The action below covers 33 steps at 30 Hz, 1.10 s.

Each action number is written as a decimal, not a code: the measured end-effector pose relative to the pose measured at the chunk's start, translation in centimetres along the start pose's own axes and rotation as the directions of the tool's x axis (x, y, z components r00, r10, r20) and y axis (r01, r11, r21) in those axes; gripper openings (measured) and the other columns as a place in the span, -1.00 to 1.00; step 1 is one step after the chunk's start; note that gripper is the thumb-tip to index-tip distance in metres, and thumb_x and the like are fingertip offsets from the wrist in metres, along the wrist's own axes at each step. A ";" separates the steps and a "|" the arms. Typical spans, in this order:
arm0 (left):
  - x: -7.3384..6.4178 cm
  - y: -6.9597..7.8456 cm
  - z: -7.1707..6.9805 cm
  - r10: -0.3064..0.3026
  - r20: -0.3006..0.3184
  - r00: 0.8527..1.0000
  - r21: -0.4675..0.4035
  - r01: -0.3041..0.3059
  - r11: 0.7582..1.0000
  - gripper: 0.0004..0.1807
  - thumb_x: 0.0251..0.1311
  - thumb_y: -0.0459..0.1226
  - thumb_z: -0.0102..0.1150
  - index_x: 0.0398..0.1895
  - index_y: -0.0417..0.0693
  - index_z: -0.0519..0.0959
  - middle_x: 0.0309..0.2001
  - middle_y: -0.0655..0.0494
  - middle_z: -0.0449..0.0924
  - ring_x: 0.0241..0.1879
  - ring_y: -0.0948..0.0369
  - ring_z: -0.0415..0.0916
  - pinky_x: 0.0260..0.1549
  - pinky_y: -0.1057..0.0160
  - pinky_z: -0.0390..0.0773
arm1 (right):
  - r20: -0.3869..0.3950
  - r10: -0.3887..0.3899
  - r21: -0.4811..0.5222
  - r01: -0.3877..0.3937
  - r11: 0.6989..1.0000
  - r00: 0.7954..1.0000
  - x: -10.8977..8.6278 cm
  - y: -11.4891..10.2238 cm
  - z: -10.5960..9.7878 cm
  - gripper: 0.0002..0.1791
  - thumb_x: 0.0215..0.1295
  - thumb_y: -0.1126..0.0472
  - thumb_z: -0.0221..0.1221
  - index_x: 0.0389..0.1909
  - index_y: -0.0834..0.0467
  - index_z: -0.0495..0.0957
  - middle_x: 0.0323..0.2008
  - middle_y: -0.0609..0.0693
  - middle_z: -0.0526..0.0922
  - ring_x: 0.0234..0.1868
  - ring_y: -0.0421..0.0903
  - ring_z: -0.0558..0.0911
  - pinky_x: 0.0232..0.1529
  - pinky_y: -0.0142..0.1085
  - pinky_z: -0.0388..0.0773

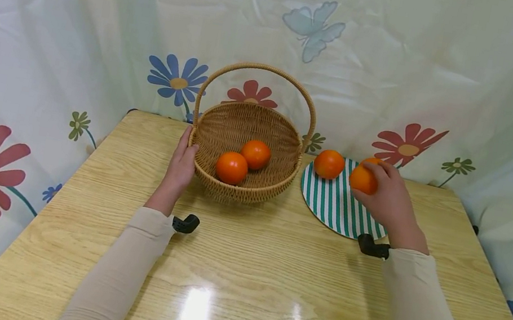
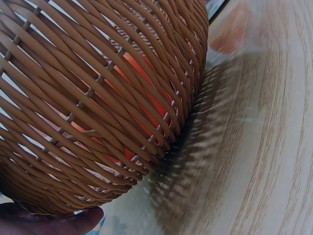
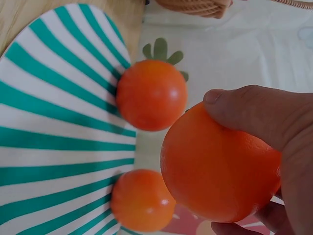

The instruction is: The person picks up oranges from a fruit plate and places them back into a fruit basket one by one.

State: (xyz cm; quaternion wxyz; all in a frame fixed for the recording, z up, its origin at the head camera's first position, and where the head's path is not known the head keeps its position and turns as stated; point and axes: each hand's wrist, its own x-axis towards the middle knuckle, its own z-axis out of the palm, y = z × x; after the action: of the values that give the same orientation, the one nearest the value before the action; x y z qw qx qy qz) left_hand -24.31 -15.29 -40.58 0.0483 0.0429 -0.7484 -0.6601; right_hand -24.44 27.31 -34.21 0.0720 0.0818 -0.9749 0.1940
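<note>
A wicker basket (image 1: 222, 119) with a tall hoop handle holds two oranges, one orange (image 1: 231, 167) in front of the other orange (image 1: 256, 154). My left hand (image 1: 180, 166) rests against the basket's left side with its fingers extended; in the left wrist view a fingertip (image 2: 88, 220) touches the weave. In my right hand (image 1: 390, 201) an orange (image 3: 215, 166) is gripped between thumb and fingers, above a green-and-white striped round plate (image 3: 44, 132). Two more oranges lie on the plate: one orange (image 3: 151, 95) near the basket and another orange (image 3: 143, 199) partly behind the held one.
The wooden table (image 1: 257, 274) reaches back to a hanging cloth (image 1: 382, 62) printed with flowers and a butterfly. This cloth stands close behind the basket and plate, and also at both sides. Black wrist mounts (image 1: 186, 223) are worn on both arms.
</note>
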 end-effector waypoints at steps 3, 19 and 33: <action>0.0 0.0 0.0 0.002 0.000 1.000 -0.001 -0.002 1.000 -0.38 0.49 -0.09 -0.40 0.54 0.46 -0.21 0.57 0.19 -0.21 0.54 0.12 -0.17 0.48 0.01 -0.06 | -0.007 -0.019 0.002 0.019 1.000 1.000 0.0 -0.4 -0.1 -0.31 0.16 0.20 0.33 0.32 0.15 0.31 0.35 0.34 0.16 0.18 0.40 0.29 0.12 0.33 0.37; 0.0 0.3 -0.3 -0.038 0.034 0.999 -0.008 0.039 0.999 -0.37 0.51 -0.15 -0.40 0.56 0.37 -0.25 0.58 0.16 -0.26 0.54 0.10 -0.22 0.49 0.02 -0.08 | -0.030 -0.095 0.008 0.095 0.995 0.995 -0.3 -3.7 -0.7 -0.31 0.19 0.14 0.34 0.34 0.10 0.33 0.37 0.29 0.18 0.24 0.36 0.27 0.15 0.30 0.37; -0.1 0.0 -0.1 0.007 0.011 1.000 0.000 -0.007 1.000 -0.39 0.50 -0.07 -0.40 0.54 0.49 -0.22 0.57 0.22 -0.25 0.54 0.14 -0.23 0.49 0.01 -0.10 | -0.102 -0.193 0.023 0.197 0.980 0.976 -0.2 -5.9 -0.9 -0.31 0.13 0.08 0.39 0.29 0.09 0.40 0.31 0.26 0.29 0.21 0.30 0.34 0.15 0.24 0.41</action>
State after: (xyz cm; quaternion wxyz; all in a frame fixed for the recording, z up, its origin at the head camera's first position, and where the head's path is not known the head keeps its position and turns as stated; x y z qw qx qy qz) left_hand -24.22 -15.36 -40.58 0.0463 0.0364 -0.7487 -0.6603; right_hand -23.09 22.30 -31.26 0.1375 0.1685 -0.9541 0.2060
